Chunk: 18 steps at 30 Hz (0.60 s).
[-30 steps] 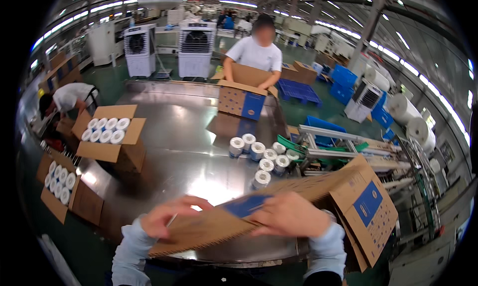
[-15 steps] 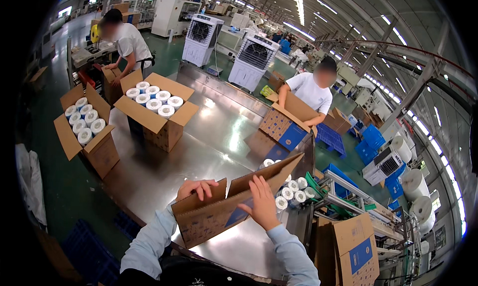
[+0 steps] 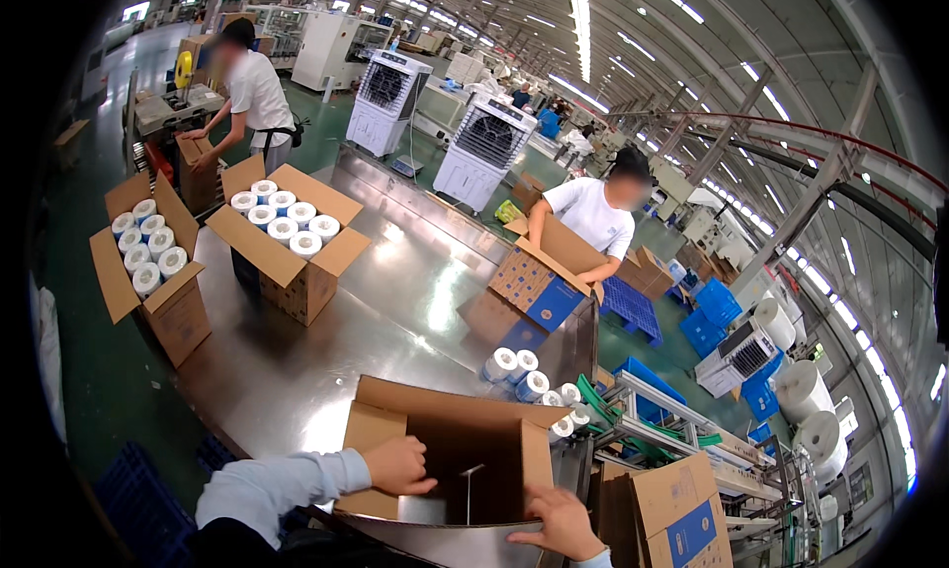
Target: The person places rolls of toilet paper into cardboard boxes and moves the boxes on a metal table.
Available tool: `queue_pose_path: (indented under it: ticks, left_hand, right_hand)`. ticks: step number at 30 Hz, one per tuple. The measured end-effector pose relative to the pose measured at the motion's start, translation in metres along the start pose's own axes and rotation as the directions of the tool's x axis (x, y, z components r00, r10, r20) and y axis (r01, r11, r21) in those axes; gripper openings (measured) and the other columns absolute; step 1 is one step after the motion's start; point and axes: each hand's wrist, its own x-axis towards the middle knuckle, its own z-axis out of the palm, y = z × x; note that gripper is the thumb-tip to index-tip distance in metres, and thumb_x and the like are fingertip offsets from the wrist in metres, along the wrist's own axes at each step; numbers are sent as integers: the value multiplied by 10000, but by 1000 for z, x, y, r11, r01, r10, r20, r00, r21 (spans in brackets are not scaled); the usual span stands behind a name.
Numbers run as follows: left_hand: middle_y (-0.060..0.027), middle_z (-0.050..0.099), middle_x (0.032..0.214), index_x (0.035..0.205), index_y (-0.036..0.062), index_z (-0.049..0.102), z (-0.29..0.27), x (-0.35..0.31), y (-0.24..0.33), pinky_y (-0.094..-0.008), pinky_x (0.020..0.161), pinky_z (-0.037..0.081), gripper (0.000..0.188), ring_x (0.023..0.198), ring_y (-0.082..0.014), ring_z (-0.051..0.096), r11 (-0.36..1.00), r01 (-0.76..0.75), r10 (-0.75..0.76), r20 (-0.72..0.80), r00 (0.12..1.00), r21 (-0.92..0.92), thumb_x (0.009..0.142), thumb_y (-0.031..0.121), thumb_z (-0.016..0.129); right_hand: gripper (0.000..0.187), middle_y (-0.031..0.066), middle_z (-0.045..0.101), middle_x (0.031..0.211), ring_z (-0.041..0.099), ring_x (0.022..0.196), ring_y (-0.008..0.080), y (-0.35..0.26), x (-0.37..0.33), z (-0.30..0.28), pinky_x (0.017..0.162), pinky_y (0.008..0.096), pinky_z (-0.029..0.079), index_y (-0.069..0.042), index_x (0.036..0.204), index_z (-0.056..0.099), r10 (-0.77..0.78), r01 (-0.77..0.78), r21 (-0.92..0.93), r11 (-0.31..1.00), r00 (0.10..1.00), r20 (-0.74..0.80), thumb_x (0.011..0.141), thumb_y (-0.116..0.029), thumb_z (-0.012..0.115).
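Note:
A brown cardboard box (image 3: 445,406) stands opened out in front of me at the table's near edge, its dark inside facing up. Through a gap in its bottom some of the shiny table shows. My left hand (image 3: 398,466) reaches over the box's left side, its fingers bent and closed at that wall. At the near right corner my right hand (image 3: 560,522) grips the rim between thumb and fingers. Just beyond the box's right side stand several white rolls with blue wrapping (image 3: 532,384).
Two boxes filled with rolls, one on the table (image 3: 314,289) and one at its left edge (image 3: 176,333), are at left. Across the table a co-worker (image 3: 590,215) handles another box (image 3: 534,283). Flattened cartons (image 3: 647,514) lean by a conveyor frame (image 3: 672,400) at right. Another person works far left.
The partly flattened box has opened into a square shape and come lower, toward me. My left hand has moved down to its left wall, my right hand down to the near right corner.

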Motion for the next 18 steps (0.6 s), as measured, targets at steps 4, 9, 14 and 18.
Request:
queue_pose_path:
  ticks: [4,9,14,18]
  left_hand:
    - [-117,569,1272,1078,73,651,-37,44,10,-498,1043,367,353,1211,-305,510,985,9,109,-668,736,171,827,320,663]
    - [-134,647,794,1011,59,663,-59,42,-22,-445,692,478,258,769,-334,616,941,334,-311,-521,795,-52,854,260,625]
    - [-124,683,1062,1019,79,700,10,-32,6,-396,877,527,237,985,-325,649,994,112,-99,-525,845,-7,873,260,659]
    - [-86,678,1161,1057,91,704,-8,-116,-37,-378,908,531,246,1057,-306,648,980,38,-129,-474,871,-196,875,254,687]
  right_hand:
    - [560,116,660,1083,594,1071,330,41,2,3,933,477,436,-145,903,695,407,-573,165,803,730,549,716,-672,673]
    - [879,190,460,1370,284,1374,380,52,43,94,1014,656,284,-38,1296,514,454,-481,-72,874,860,-233,725,-690,656]
    - [460,220,577,1223,521,1161,358,112,-6,121,991,401,416,17,1221,577,626,-387,611,691,743,-238,835,-218,662]
    - [246,140,689,927,662,820,260,106,-12,101,731,373,533,-19,1042,657,658,-22,969,-247,730,184,907,-172,519]
